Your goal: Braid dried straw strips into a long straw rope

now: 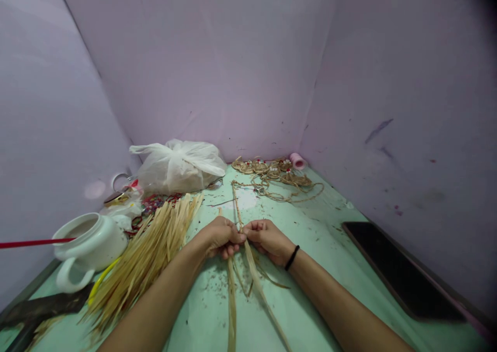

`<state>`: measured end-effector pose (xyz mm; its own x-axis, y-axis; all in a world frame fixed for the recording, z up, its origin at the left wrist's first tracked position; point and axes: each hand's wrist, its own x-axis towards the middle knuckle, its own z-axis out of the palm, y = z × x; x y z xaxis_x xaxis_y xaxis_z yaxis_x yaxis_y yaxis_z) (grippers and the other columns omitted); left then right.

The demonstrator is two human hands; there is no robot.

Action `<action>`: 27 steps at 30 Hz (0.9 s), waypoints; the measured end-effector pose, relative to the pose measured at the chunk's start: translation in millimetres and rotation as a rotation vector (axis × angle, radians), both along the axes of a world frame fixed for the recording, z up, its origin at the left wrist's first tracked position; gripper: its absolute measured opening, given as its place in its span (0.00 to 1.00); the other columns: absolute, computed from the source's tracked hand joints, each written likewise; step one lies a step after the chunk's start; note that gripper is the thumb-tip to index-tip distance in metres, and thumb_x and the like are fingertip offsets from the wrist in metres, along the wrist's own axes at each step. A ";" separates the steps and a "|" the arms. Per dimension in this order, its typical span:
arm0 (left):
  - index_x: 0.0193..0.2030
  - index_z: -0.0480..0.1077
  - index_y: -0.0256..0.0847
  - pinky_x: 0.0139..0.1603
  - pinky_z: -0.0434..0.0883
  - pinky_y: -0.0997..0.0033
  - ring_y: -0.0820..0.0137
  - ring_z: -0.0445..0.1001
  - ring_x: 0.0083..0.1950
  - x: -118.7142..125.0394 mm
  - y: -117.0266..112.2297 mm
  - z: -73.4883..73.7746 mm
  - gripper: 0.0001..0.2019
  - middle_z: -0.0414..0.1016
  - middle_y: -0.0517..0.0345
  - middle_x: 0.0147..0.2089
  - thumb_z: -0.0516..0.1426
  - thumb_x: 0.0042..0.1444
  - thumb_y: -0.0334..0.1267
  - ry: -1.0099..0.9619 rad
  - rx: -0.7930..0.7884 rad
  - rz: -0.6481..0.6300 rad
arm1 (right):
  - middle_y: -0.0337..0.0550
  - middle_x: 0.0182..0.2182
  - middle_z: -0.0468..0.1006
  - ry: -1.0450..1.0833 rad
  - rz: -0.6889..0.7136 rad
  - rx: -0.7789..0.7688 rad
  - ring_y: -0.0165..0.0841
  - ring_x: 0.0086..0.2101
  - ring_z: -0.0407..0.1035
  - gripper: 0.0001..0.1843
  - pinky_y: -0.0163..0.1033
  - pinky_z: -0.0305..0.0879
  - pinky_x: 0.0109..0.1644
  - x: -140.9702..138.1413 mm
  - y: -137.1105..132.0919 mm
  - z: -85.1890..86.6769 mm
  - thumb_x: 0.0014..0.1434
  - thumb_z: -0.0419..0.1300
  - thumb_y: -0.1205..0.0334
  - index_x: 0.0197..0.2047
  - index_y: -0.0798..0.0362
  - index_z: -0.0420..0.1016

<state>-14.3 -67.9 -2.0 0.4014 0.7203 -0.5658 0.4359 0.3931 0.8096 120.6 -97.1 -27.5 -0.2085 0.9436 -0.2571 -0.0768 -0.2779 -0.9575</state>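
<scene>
A thin twisted straw cord (237,203) runs from the far part of the table toward me and ends between my fingers. My left hand (223,236) pinches it from one side, and my right hand (267,239) pinches it from the other, fingertips meeting. Below the pinch, loose flat fibre strands (257,279) hang toward the near edge, one bundle under each hand, with thin bits trailing to the right. A black band (292,258) circles my right wrist. The exact grip of the fingertips is partly hidden.
On the left lie a sheaf of straw strips (145,259), a white pot (93,243) and a dark-bladed tool (46,308). Farther back are a white plastic bag (180,165), braided straw pieces (274,172) and a pink thread spool (297,161). A dark phone-like slab (399,269) lies right.
</scene>
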 end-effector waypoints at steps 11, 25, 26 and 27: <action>0.18 0.63 0.34 0.10 0.58 0.78 0.77 0.60 0.12 -7.0 1.7 2.9 0.06 0.64 0.60 0.14 0.57 0.35 0.34 -0.027 0.046 -0.021 | 0.34 0.13 0.64 -0.202 -0.084 0.172 0.22 0.17 0.52 0.07 0.29 0.48 0.21 -5.8 3.7 -8.5 0.43 0.55 0.66 0.17 0.57 0.64; 0.11 0.58 0.36 0.10 0.44 0.79 0.81 0.48 0.09 10.3 -9.5 6.2 0.08 0.52 0.66 0.07 0.53 0.34 0.29 0.167 0.168 0.121 | 0.37 0.12 0.64 -0.668 -0.055 0.286 0.24 0.17 0.55 0.09 0.30 0.46 0.20 7.7 1.4 -3.2 0.42 0.53 0.65 0.18 0.59 0.71; 0.10 0.58 0.36 0.10 0.44 0.79 0.81 0.48 0.08 11.0 -9.5 5.6 0.08 0.52 0.65 0.06 0.53 0.34 0.29 0.176 0.153 0.135 | 0.38 0.13 0.65 -0.694 -0.071 0.284 0.25 0.17 0.56 0.09 0.30 0.46 0.20 6.6 -0.9 -0.3 0.41 0.53 0.65 0.17 0.59 0.71; 0.10 0.58 0.36 0.10 0.44 0.79 0.81 0.48 0.08 11.2 -9.2 4.5 0.09 0.51 0.65 0.06 0.53 0.34 0.30 0.176 0.133 0.147 | 0.39 0.13 0.67 -0.728 -0.087 0.289 0.25 0.18 0.57 0.08 0.31 0.46 0.20 4.9 -4.0 3.0 0.41 0.53 0.65 0.17 0.58 0.71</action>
<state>-3.1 -77.0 2.5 0.1906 0.8360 -0.5145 0.5211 0.3580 0.7748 125.5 -101.1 -24.5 -0.0040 0.9991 -0.0429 0.5878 -0.0324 -0.8084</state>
